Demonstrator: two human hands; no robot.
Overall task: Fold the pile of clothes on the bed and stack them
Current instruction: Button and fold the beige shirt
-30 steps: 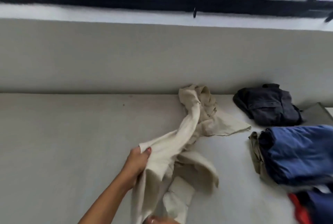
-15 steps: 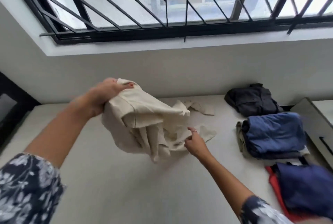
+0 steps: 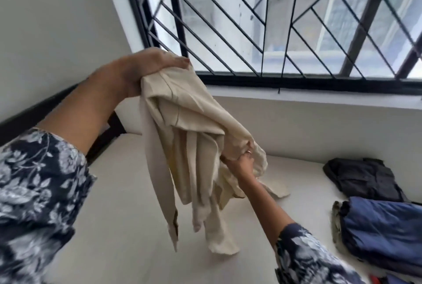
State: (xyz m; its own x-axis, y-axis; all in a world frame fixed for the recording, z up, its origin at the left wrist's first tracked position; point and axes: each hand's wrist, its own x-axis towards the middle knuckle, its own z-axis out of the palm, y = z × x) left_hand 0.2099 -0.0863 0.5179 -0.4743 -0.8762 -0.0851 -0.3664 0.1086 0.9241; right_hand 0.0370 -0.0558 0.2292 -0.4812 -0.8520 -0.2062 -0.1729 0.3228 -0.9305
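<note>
Head view: R hand [image 3: 241,161] fingers buried in cream garment [image 3: 189,137].

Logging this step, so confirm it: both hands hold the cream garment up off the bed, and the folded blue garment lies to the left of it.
Wrong side. In the head view the folded blue garment lies to the right of the cream garment. The rest stands: left hand and right hand both hold it up off the bed.

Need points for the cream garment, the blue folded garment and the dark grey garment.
cream garment [image 3: 189,128], head view: upper bunched cloth between the hands.
blue folded garment [image 3: 383,229], head view: top face.
dark grey garment [image 3: 363,178], head view: middle of its top.
</note>
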